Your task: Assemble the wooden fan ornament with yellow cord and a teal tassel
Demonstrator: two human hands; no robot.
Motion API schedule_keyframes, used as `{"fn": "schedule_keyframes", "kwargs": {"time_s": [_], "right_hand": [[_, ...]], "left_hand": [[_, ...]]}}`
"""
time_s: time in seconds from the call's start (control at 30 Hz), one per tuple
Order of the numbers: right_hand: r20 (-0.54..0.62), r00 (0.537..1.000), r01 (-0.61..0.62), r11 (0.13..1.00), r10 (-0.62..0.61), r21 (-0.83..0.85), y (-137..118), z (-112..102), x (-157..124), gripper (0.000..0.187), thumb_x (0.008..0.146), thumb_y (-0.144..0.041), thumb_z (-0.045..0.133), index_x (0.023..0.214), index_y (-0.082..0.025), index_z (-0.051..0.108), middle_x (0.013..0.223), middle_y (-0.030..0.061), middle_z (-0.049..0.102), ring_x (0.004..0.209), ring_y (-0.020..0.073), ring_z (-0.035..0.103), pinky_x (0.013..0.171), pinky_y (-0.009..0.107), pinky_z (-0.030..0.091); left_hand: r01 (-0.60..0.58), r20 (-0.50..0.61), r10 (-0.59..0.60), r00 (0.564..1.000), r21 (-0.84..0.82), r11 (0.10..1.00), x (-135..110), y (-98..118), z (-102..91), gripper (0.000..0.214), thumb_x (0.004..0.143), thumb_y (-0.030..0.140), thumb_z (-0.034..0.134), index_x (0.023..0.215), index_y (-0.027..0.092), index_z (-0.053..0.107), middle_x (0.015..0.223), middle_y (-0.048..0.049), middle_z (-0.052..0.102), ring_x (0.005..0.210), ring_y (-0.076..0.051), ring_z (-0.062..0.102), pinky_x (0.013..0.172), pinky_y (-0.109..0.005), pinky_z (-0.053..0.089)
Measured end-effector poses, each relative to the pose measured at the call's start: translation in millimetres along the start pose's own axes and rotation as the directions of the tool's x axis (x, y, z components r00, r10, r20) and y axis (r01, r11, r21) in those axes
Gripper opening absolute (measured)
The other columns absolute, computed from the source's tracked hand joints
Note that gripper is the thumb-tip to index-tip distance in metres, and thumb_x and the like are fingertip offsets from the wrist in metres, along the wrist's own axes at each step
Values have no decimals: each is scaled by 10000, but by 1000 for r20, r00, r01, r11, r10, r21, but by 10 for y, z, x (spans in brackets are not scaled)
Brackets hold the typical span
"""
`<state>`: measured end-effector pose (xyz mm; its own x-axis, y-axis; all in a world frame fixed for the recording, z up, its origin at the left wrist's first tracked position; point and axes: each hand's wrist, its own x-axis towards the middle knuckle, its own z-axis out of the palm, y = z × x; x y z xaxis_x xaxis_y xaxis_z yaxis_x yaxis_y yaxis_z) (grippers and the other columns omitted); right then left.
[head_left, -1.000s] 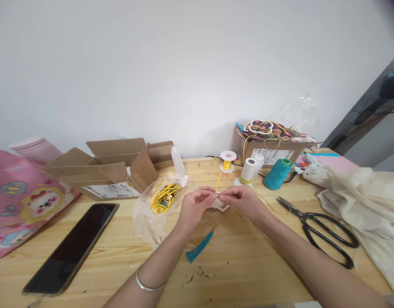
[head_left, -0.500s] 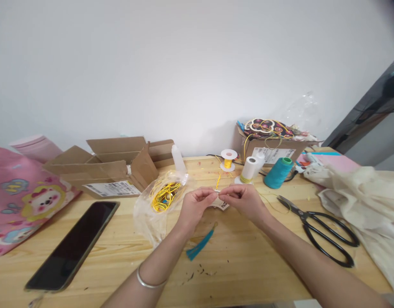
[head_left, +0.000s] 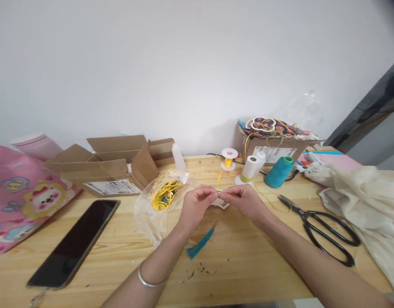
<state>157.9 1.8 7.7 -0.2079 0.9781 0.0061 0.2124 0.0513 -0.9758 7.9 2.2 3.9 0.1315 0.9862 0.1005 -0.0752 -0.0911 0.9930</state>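
My left hand (head_left: 197, 205) and my right hand (head_left: 246, 201) meet over the middle of the wooden table (head_left: 254, 265), thumbs and forefingers pinched close together. Between them is a small flat white piece with dark markings (head_left: 221, 204), partly hidden by the fingers. A twisted yellow cord (head_left: 219, 179) sticks up from its top edge, beyond the fingertips. Just what each fingertip grips there is too small to see. Below the hands a teal tassel (head_left: 200, 244) lies on the wood.
Black-handled scissors (head_left: 321, 226) lie at right beside cream cloth (head_left: 360, 201). Behind are a teal thread cone (head_left: 279, 172), white spool (head_left: 250, 169), yellow cord spool (head_left: 229, 159) and filled box (head_left: 275, 149). Leftward are a plastic bag of yellow cord (head_left: 164, 196), open carton (head_left: 100, 171) and phone (head_left: 75, 244).
Both hands stay pinched at the white piece. My right fingers have shifted slightly. The whole view has moved a little; the tassel and tools lie as before.
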Motion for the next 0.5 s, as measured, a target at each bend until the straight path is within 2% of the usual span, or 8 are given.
{"fn": "schedule_keyframes", "kwargs": {"time_s": [0.3,0.4,0.5], "right_hand": [[-48,996,-64,993,69,95,-32,16,-8,287,569,-378,661,701,-125,697,578,20,618,476,79,439,455,219,342],[-99,995,-24,997,31,70,-62,25,-12,247,560,-355,668,661,-131,695,590,26,622,485,84,448,453,221,354],[-140,988,63,998,-63,-2,-71,35,-13,202,581,-327,654,632,-136,692,539,14,583,466,78,422,430,215,334]], "left_hand": [[-55,-3,55,998,86,995,-3,1,-8,85,651,239,615,650,161,648,743,-10,578,719,-122,523,654,-220,405],[-52,-13,54,998,118,992,-6,1,-8,92,660,238,605,650,156,645,749,-15,583,719,-122,526,655,-219,407],[-20,-12,21,1000,89,996,-2,-6,-8,99,654,245,609,652,153,646,758,-18,591,712,-123,531,652,-224,411]]}}
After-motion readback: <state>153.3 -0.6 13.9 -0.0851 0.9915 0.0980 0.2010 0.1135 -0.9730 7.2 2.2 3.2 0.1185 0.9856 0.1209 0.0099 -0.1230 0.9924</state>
